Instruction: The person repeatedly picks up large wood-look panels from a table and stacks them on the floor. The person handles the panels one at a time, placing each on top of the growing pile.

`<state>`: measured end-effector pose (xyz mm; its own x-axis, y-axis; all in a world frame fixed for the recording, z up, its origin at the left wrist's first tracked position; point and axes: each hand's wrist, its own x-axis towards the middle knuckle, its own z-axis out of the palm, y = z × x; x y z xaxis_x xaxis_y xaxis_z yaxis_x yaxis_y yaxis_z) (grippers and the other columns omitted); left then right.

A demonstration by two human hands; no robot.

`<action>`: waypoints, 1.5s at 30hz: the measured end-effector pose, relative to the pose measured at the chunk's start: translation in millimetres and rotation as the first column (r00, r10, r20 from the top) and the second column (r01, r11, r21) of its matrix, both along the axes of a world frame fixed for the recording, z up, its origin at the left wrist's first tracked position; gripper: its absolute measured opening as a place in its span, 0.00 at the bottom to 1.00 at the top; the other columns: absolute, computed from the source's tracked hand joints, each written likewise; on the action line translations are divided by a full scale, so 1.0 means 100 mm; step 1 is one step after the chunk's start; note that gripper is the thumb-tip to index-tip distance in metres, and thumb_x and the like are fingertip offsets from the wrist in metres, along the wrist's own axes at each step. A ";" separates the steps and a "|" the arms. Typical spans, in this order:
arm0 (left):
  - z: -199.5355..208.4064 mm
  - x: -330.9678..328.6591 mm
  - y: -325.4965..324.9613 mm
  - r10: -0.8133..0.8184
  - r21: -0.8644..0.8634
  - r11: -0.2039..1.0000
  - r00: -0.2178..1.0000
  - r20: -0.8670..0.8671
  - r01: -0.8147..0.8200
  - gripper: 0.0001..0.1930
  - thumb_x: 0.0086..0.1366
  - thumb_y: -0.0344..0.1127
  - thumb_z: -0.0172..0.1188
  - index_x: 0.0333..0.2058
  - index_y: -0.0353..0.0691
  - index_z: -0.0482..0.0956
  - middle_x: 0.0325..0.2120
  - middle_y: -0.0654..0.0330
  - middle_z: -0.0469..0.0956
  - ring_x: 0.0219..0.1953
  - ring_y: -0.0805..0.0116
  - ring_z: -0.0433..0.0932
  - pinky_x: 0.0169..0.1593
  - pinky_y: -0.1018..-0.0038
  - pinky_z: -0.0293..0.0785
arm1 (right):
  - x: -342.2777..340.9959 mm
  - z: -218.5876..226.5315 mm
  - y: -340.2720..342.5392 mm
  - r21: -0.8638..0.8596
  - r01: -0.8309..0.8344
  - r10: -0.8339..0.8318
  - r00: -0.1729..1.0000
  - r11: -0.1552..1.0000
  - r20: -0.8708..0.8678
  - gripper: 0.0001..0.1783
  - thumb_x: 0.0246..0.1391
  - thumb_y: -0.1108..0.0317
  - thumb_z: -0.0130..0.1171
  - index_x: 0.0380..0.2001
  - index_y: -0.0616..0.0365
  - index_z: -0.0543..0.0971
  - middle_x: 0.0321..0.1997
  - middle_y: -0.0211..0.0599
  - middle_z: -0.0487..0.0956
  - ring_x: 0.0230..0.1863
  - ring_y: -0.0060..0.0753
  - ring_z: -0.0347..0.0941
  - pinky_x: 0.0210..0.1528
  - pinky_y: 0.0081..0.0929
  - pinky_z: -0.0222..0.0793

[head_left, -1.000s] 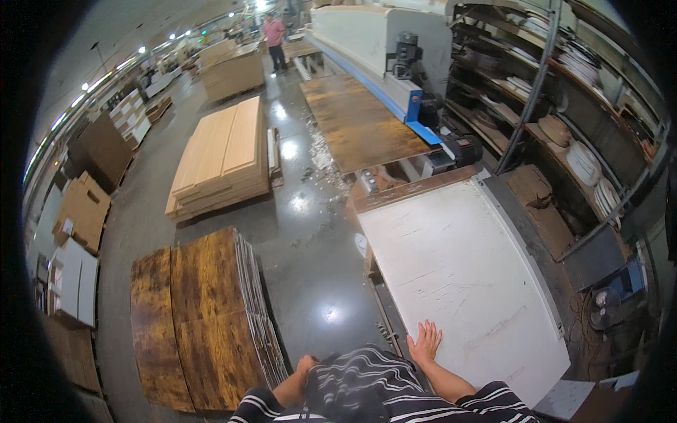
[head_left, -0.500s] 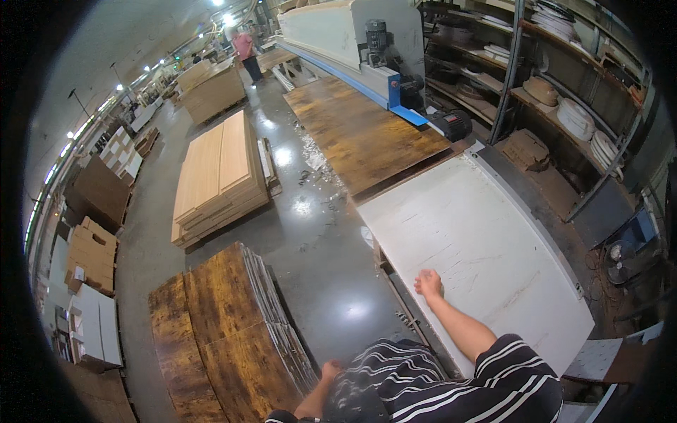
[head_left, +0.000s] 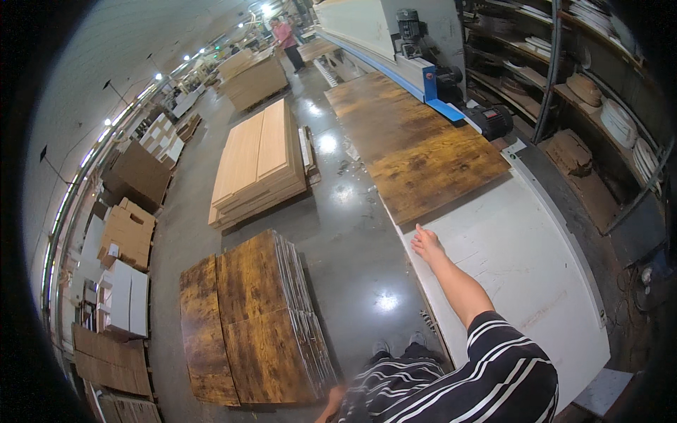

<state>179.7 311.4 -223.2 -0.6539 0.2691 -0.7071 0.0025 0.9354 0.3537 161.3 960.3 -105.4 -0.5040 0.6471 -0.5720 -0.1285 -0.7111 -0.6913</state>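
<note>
A brown wood-grain panel (head_left: 430,180) comes from the edge machine (head_left: 423,49) onto a white table (head_left: 522,264). My right hand (head_left: 428,247) is over the table's left edge, close to the panel's near left corner. Its fingers are apart, with nothing in them; whether the fingertips touch the panel I cannot tell. Low in the picture, my left hand (head_left: 336,399) hangs beside a stack of similar brown panels (head_left: 261,324). Its fingers are blurred and partly cut off.
Pale wood boards (head_left: 257,158) lie stacked on the floor ahead. Shelves with round coils (head_left: 619,121) stand right of the machine. Cardboard and white boxes (head_left: 127,236) line the left side. A person in a pink top (head_left: 284,35) stands far off.
The brown panel has slid farther toward me over the white table. My right hand has moved forward to its near edge. The view has turned a little left.
</note>
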 end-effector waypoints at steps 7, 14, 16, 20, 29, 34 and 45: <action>-0.61 0.55 -0.69 -0.064 0.214 0.973 0.991 -0.117 0.088 0.21 0.60 0.51 0.47 0.38 0.40 0.77 0.35 0.49 0.77 0.37 0.52 0.76 0.39 0.64 0.70 | -0.16 -0.35 0.30 -0.239 0.270 -0.306 0.943 0.933 -0.132 0.35 0.45 0.54 0.63 0.52 0.60 0.61 0.55 0.50 0.63 0.52 0.51 0.64 0.52 0.50 0.61; -0.28 0.54 -0.47 -0.054 0.128 0.990 0.996 -0.076 0.063 0.18 0.56 0.48 0.53 0.36 0.38 0.78 0.34 0.49 0.78 0.38 0.54 0.76 0.40 0.64 0.70 | 0.41 -0.24 -0.11 -0.138 0.268 -0.257 0.962 0.954 0.091 0.48 0.41 0.55 0.66 0.58 0.58 0.49 0.63 0.45 0.50 0.58 0.49 0.57 0.56 0.51 0.54; -0.05 0.52 -0.33 -0.006 0.125 0.992 0.996 -0.094 0.018 0.20 0.55 0.49 0.53 0.34 0.38 0.79 0.32 0.49 0.78 0.37 0.54 0.77 0.40 0.65 0.70 | 0.60 -0.11 -0.29 -0.115 0.248 -0.244 0.968 0.962 0.055 0.46 0.41 0.55 0.67 0.57 0.58 0.51 0.60 0.44 0.56 0.53 0.47 0.61 0.51 0.48 0.59; 0.15 0.41 -0.10 -0.109 0.112 0.986 0.987 -0.117 0.122 0.21 0.55 0.52 0.54 0.30 0.37 0.79 0.28 0.50 0.78 0.34 0.54 0.77 0.38 0.65 0.70 | 0.87 -0.01 -0.55 -0.056 0.365 -0.352 0.920 0.929 0.171 0.41 0.42 0.55 0.66 0.53 0.63 0.57 0.50 0.51 0.62 0.43 0.49 0.63 0.53 0.55 0.57; -0.08 0.46 -0.35 -0.186 0.246 0.953 0.983 0.013 0.177 0.22 0.56 0.53 0.51 0.38 0.40 0.77 0.33 0.49 0.77 0.35 0.50 0.75 0.39 0.61 0.70 | 1.56 -0.45 -0.87 -0.084 0.421 -0.420 0.907 0.903 0.037 0.36 0.44 0.58 0.64 0.50 0.59 0.57 0.50 0.47 0.65 0.45 0.46 0.68 0.43 0.47 0.65; 0.07 0.70 -0.59 -0.012 0.077 0.997 0.998 0.059 0.007 0.16 0.52 0.49 0.58 0.34 0.45 0.81 0.32 0.54 0.79 0.37 0.58 0.78 0.43 0.68 0.72 | 2.02 -0.40 -1.14 -0.028 0.389 -0.389 0.921 0.921 -0.005 0.31 0.47 0.59 0.62 0.49 0.59 0.59 0.48 0.46 0.68 0.43 0.45 0.70 0.41 0.45 0.69; -0.05 0.99 -1.53 -0.092 -0.029 0.995 0.992 0.089 0.095 0.15 0.48 0.43 0.59 0.35 0.47 0.81 0.36 0.55 0.78 0.41 0.59 0.77 0.46 0.69 0.71 | 2.96 -0.17 -1.80 -0.015 0.418 -0.415 0.905 0.908 0.094 0.23 0.49 0.60 0.60 0.45 0.55 0.64 0.43 0.42 0.72 0.40 0.42 0.72 0.39 0.41 0.70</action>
<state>279.0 158.1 -228.0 -0.5621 0.3017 -0.7701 0.0609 0.9437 0.3253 456.9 780.7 -122.9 -0.1401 0.7668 -0.6264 -0.3583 -0.6290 -0.6899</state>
